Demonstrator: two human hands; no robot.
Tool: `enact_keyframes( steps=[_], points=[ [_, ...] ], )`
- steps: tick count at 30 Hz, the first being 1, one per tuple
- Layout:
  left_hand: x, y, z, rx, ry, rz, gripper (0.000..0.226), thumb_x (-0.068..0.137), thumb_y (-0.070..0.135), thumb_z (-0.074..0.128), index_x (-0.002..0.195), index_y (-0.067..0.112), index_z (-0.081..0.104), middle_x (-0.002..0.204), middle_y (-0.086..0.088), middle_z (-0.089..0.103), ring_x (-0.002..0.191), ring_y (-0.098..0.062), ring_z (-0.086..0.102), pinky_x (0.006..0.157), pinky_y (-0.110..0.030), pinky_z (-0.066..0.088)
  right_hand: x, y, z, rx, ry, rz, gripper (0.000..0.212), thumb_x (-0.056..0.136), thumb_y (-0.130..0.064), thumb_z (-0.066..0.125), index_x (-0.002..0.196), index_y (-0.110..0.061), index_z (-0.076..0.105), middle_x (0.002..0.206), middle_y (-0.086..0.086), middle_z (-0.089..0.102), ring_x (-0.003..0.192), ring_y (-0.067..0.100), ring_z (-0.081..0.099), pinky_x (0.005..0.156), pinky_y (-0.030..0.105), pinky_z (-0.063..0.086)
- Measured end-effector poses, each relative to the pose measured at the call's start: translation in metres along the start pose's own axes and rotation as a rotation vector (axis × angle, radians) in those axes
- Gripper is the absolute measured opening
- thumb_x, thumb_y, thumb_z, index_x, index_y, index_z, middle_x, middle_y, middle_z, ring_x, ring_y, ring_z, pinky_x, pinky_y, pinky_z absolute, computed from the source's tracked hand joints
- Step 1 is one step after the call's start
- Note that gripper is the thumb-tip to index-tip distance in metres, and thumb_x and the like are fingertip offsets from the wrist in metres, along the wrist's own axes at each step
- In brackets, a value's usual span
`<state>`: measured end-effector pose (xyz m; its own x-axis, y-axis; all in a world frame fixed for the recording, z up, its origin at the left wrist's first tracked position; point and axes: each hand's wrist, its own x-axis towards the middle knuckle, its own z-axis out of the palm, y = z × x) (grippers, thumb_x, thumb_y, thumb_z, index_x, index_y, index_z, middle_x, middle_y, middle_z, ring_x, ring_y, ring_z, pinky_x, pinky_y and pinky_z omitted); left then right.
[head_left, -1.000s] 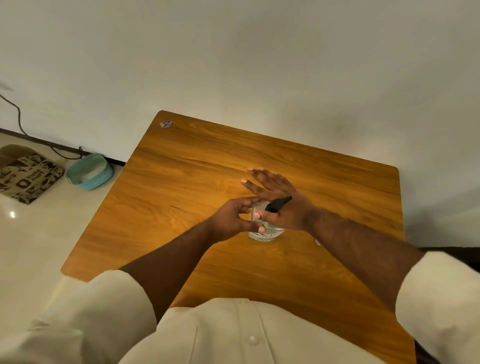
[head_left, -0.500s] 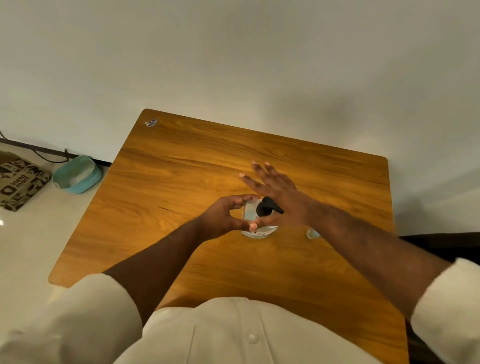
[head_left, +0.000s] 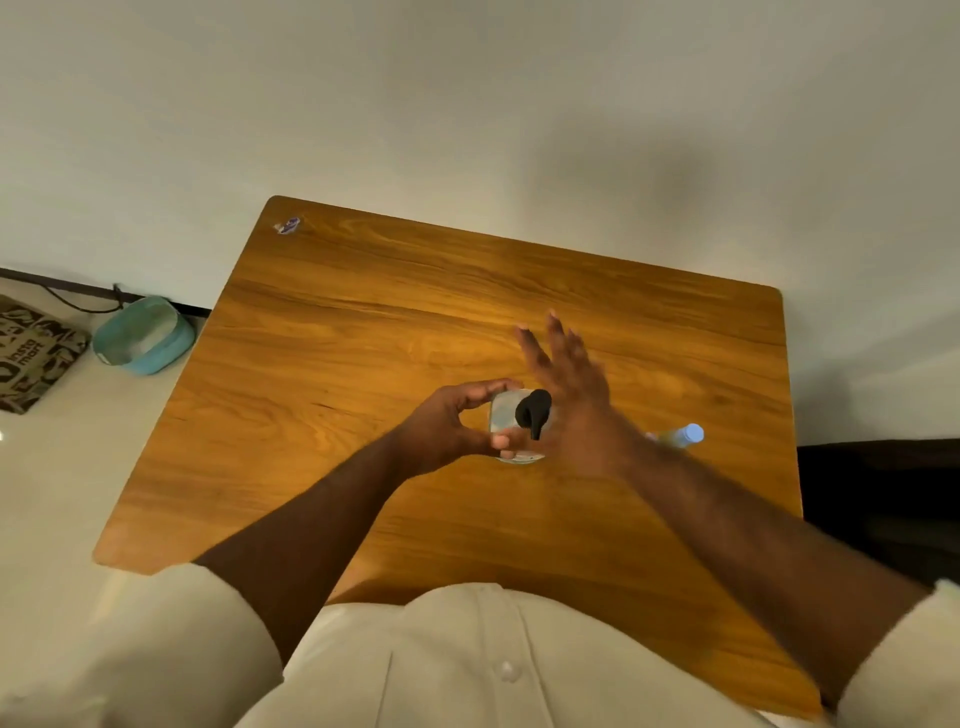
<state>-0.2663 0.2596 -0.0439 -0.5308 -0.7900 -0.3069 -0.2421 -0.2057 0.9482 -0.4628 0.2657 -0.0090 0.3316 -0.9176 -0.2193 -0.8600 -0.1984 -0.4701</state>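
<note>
Pump bottle (head_left: 505, 423), upright, middle of tabletop (head_left: 363, 338).
My left hand (head_left: 452, 426) grasps its body; my right hand (head_left: 571, 387), fingers (head_left: 560, 343) straight and released, lies just right of the black pump (head_left: 533, 410), spout toward near edge.

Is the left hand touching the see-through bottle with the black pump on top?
Touching. The head view shows the left hand with its thumb and fingers curled round the clear pump bottle, pressed against its sides with no gap.

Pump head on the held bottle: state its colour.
Black: the pump head on the bottle, clearest in head view.
</note>
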Motion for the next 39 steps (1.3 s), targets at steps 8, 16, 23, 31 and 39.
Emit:
enact_keyframes(
  steps=[8,16,23,31,39],
  points=[
    [0.013,0.009,-0.006,0.017,-0.143,-0.086,0.060,0.070,0.009,0.085,0.124,0.020,0.062,0.126,0.004,0.067,0.121,-0.011,0.059,0.106,-0.042,0.046,0.060,-0.012,-0.062,-0.569,-0.314,-0.882,0.039,0.078,-0.056,0.061,0.092,-0.020,0.062,0.085,-0.003,0.060,0.078,0.013,0.046,0.070,0.032,0.043],
    [0.008,0.004,0.008,-0.060,0.010,-0.044,0.071,0.067,0.002,0.085,0.131,0.018,0.058,0.132,0.006,0.062,0.128,-0.008,0.052,0.105,-0.028,0.045,0.030,0.016,-0.015,-0.161,0.162,-0.539,0.032,0.074,-0.046,0.063,0.053,-0.022,0.057,0.049,-0.006,0.056,0.041,0.012,0.048,0.040,0.021,0.032],
    [0.005,-0.009,0.023,0.016,0.147,0.053,0.072,0.064,0.009,0.089,0.129,0.014,0.058,0.131,0.002,0.061,0.127,-0.009,0.052,0.103,-0.025,0.045,0.011,0.007,0.004,-0.150,0.476,-0.308,0.030,0.071,-0.046,0.057,0.056,-0.020,0.062,0.048,-0.002,0.059,0.040,0.018,0.054,0.045,0.018,0.024],
    [0.002,-0.007,0.036,0.203,0.304,0.177,0.065,0.063,0.024,0.090,0.120,0.013,0.061,0.116,0.019,0.061,0.112,0.013,0.051,0.094,-0.018,0.042,0.003,-0.002,0.023,-0.184,0.620,-0.066,0.041,0.074,-0.052,0.055,0.055,-0.016,0.059,0.052,0.001,0.060,0.043,0.023,0.056,0.046,0.019,0.028],
    [-0.004,-0.014,0.031,0.398,0.182,0.025,0.098,0.069,0.042,0.083,0.149,0.029,0.030,0.149,0.001,0.042,0.139,-0.020,0.029,0.111,-0.044,0.035,-0.012,-0.019,0.035,-0.177,0.554,0.223,0.039,0.071,-0.053,0.072,0.056,-0.019,0.059,0.054,-0.003,0.060,0.049,0.022,0.060,0.045,0.020,0.032]
  ],
)
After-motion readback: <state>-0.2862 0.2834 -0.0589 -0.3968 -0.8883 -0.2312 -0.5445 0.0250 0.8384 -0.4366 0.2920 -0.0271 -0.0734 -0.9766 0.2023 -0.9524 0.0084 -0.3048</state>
